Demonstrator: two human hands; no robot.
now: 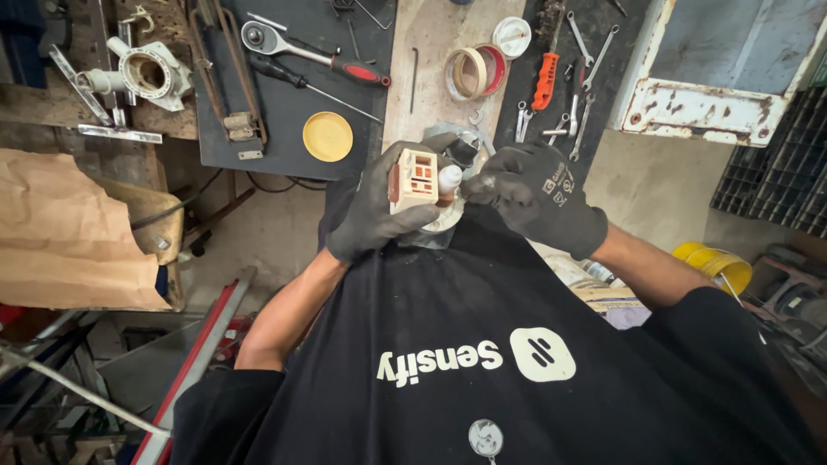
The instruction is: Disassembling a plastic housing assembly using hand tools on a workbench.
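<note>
Obs.: your left hand [372, 207], in a black work glove, is wrapped around a small cream plastic block [414, 179] with red-orange slotted openings on its face. Fingers are curled shut on its left side and back, thumb across the lower edge. The block sits at chest height, just in front of your black shirt [482, 344], above the near edge of the workbench [284, 112].

Your right hand [538, 194], also gloved, has its fingertips pinched closed on a small part beside a white knob [450, 178] that touches the block's right side. The pinched part is mostly hidden; it may be a small metal fitting, but you cannot tell from here.

Behind both hands lies a round metal piece [448, 220], partly covered.

Handling judgement: the block looks light, rigid and hollow. The thin ribs between the slots are probably brittle, so keep pressure on the solid outer walls, not the slotted face. Smooth plastic against glove fabric could slip; the present wrap-around hold suits it.

Bench: ratchet wrench [263, 39], yellow lid [327, 136], tape rolls [475, 71], orange-handled tool [544, 79].
</note>
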